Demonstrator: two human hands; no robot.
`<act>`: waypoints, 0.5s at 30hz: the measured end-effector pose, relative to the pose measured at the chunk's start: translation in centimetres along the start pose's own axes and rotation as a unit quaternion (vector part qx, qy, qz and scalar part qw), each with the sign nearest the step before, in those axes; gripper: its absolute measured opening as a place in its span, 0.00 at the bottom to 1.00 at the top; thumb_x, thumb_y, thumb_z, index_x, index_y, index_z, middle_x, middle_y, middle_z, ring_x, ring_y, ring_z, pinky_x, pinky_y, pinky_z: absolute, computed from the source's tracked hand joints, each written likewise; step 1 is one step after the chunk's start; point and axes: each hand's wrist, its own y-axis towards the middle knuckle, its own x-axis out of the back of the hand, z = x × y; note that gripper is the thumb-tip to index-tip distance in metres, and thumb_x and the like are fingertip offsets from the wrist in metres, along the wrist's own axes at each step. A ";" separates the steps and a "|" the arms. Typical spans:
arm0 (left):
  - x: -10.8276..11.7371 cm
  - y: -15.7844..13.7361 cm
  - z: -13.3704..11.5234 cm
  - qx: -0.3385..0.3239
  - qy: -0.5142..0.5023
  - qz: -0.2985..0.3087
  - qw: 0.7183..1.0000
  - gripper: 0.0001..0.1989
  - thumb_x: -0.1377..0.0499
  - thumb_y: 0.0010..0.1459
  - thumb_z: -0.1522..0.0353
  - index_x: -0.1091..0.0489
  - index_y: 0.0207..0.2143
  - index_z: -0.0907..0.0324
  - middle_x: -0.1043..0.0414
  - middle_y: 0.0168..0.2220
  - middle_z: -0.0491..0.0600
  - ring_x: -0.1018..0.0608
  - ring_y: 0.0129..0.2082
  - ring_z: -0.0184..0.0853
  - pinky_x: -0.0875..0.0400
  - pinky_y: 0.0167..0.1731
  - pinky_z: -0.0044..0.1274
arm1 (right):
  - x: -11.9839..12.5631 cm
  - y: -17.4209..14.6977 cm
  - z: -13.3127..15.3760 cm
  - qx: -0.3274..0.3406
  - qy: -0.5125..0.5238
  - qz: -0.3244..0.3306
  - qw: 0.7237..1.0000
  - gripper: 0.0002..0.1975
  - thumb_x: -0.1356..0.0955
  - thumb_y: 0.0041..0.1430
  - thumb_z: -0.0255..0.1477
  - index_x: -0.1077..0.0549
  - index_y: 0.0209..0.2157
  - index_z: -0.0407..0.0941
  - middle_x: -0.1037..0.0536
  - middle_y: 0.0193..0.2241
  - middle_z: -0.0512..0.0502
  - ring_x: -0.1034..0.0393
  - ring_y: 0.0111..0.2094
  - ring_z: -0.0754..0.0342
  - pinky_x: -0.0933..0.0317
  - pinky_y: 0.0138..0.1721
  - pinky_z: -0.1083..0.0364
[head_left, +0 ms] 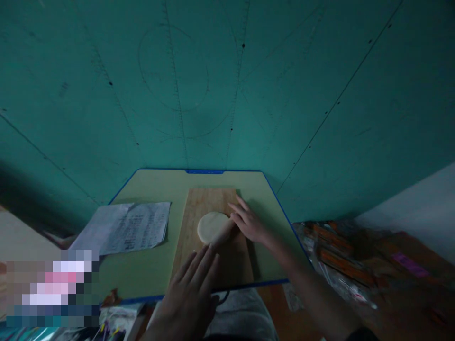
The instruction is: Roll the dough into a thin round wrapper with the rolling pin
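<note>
A flat round of pale dough (209,228) lies on a wooden cutting board (202,198). Across its lower right edge, at a slant, rests a slim rolling pin (223,232). My left hand (197,274) is at the pin's near end, its fingers stretched out flat and the fingertips touching it. At the far end, my right hand (249,223) presses on the pin with fingers extended and somewhat apart. The hands cover both ends of the pin. Neither hand has its fingers wrapped round it.
The board sits on a small pale table (152,184) with a blue rim, against a green wall (199,94). Written paper sheets (142,227) lie on its left side. Cardboard and plastic-wrapped items (341,255) crowd the floor at right. A blurred-out patch covers the lower left.
</note>
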 end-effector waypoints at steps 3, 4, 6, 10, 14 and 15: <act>-0.2 0.1 1.8 0.006 -0.001 0.027 1.000 0.36 0.47 0.61 0.66 0.50 0.69 0.67 0.38 0.66 0.61 0.34 0.65 0.48 0.32 0.59 0.38 | -0.4 -0.5 0.5 -0.024 0.000 -0.011 1.000 0.26 0.42 0.73 0.40 0.35 0.64 0.43 0.48 0.70 0.33 0.47 0.69 0.44 0.46 0.65 0.44; -0.4 0.2 2.5 0.008 -0.002 0.035 0.999 0.35 0.47 0.62 0.66 0.51 0.69 0.66 0.38 0.66 0.61 0.34 0.65 0.48 0.34 0.60 0.39 | -0.5 -0.3 0.8 -0.028 -0.011 -0.017 0.999 0.26 0.42 0.72 0.40 0.36 0.65 0.42 0.47 0.70 0.32 0.48 0.69 0.43 0.46 0.65 0.43; -0.8 0.4 4.1 0.022 -0.005 0.041 0.999 0.34 0.48 0.65 0.62 0.50 0.69 0.66 0.39 0.66 0.62 0.34 0.66 0.49 0.34 0.60 0.40 | -0.7 0.4 1.7 -0.025 -0.045 -0.037 0.998 0.26 0.41 0.72 0.40 0.35 0.64 0.41 0.44 0.69 0.32 0.47 0.68 0.42 0.47 0.65 0.42; -2.1 1.2 7.9 0.083 -0.013 0.021 0.996 0.35 0.52 0.67 0.52 0.46 0.67 0.66 0.36 0.64 0.65 0.33 0.64 0.53 0.32 0.58 0.43 | -0.6 3.1 3.7 0.031 -0.127 -0.065 0.989 0.21 0.41 0.72 0.39 0.27 0.57 0.43 0.34 0.63 0.35 0.43 0.65 0.42 0.49 0.64 0.43; -3.5 1.8 11.1 0.186 -0.045 0.014 0.981 0.34 0.57 0.69 0.52 0.45 0.67 0.66 0.35 0.64 0.66 0.34 0.65 0.52 0.33 0.59 0.44 | -0.1 5.3 5.3 0.036 -0.170 -0.058 0.983 0.19 0.42 0.74 0.36 0.22 0.47 0.46 0.25 0.54 0.39 0.36 0.58 0.46 0.46 0.61 0.45; -3.8 1.9 11.4 0.217 -0.053 0.010 0.975 0.34 0.58 0.69 0.53 0.44 0.67 0.67 0.36 0.64 0.67 0.34 0.65 0.52 0.33 0.59 0.44 | 0.0 5.4 5.5 0.035 -0.172 -0.054 0.983 0.18 0.42 0.74 0.36 0.22 0.45 0.46 0.23 0.51 0.40 0.35 0.56 0.47 0.45 0.60 0.46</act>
